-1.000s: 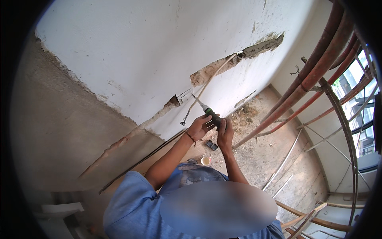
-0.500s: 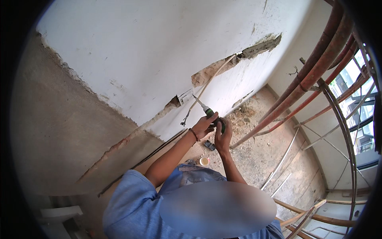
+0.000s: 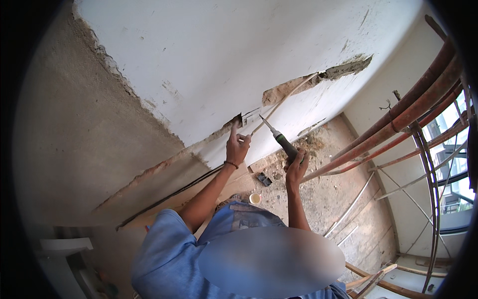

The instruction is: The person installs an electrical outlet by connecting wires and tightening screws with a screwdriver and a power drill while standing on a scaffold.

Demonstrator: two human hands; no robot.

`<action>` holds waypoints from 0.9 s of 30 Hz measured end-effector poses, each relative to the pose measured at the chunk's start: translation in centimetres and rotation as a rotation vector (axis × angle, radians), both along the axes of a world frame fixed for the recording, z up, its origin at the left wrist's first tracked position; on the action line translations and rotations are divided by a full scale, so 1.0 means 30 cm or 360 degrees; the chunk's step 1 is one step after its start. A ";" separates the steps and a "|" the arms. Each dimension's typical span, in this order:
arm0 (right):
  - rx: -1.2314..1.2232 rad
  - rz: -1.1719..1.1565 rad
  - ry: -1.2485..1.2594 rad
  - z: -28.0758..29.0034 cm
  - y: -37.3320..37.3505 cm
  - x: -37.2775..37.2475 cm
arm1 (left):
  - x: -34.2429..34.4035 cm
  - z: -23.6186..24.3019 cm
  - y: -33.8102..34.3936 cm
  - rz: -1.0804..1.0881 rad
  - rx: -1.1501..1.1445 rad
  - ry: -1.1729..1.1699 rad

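My left hand [image 3: 238, 148] is up at the white wall [image 3: 199, 65], its index finger stretched to a small dark hole [image 3: 238, 119] in the plaster. Its thumb and other fingers appear to pinch the pale cable [image 3: 279, 102], whose lower end is hidden by the hand. That cable runs down from a long chipped slot [image 3: 289, 90]. My right hand [image 3: 297, 169] grips a dark green hand tool [image 3: 285, 144] with a pale tapered nose and thin pointed tip. The tip slants up toward the wall, just right of the hole, seemingly apart from it.
Reddish pipes [image 3: 388, 122] sweep across the right, near a window [image 3: 455, 174]. On the rubble-strewn floor lie a small black object [image 3: 264, 179], a pale cup [image 3: 255, 199] and white rods [image 3: 351, 209]. A dark rod [image 3: 169, 199] leans low along the wall; wooden poles [image 3: 383, 276] stand at lower right.
My left hand has left the tool and moved to the hole and cable. The right hand has shifted slightly right, holding the tool alone. The whole view has shifted a little.
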State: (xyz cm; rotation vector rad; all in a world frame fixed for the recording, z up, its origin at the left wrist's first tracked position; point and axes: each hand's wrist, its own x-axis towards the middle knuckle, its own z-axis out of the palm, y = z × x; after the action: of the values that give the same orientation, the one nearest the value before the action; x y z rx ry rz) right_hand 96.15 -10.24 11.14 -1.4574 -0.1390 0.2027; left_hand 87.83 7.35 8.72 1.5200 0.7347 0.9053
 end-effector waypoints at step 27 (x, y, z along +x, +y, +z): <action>-0.0269 0.0297 0.0055 -0.001 -0.061 -0.004 | 0.119 0.014 -0.141 -0.1316 -0.1529 -0.0198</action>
State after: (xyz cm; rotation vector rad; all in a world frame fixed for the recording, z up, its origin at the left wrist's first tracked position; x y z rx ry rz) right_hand 96.05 -12.08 11.12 -1.6089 -0.2344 0.3994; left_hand 91.39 3.12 9.13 0.7444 0.2909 -0.0297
